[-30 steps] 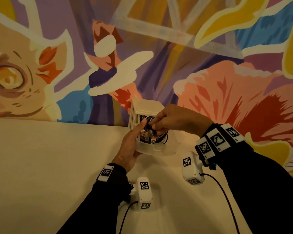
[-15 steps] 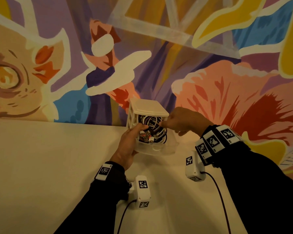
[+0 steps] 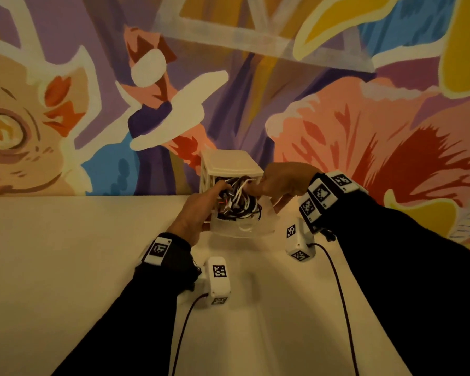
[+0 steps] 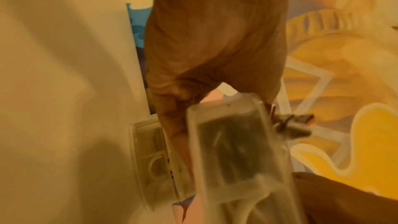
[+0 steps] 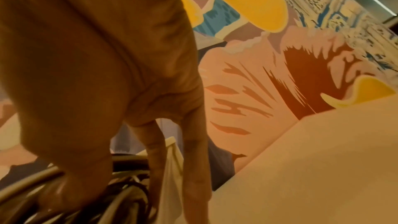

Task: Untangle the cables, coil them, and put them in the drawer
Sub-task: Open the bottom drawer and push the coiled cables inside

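A small white drawer unit (image 3: 232, 164) stands on the beige table (image 3: 65, 267) against the mural wall. Its translucent drawer (image 3: 242, 230) is pulled out and tilted, stuffed with a bundle of black and white cables (image 3: 238, 199). My left hand (image 3: 198, 210) grips the drawer's left side, thumb on top of the cables. In the left wrist view its fingers (image 4: 172, 122) lie along the drawer (image 4: 232, 151), and some plugs (image 4: 293, 122) stick out over the rim. My right hand (image 3: 282, 180) holds the drawer's right wall (image 5: 172, 168), thumb down on the cables (image 5: 120, 193).
The painted wall (image 3: 337, 118) rises right behind the unit. Two white tagged camera blocks (image 3: 218, 280) (image 3: 299, 242) with dark leads hang from my wrists over the near table. Bare tabletop stretches to the left.
My right hand has left the middle of the cable bundle and moved to the drawer's right wall. The left thumb has slid up onto the cables.
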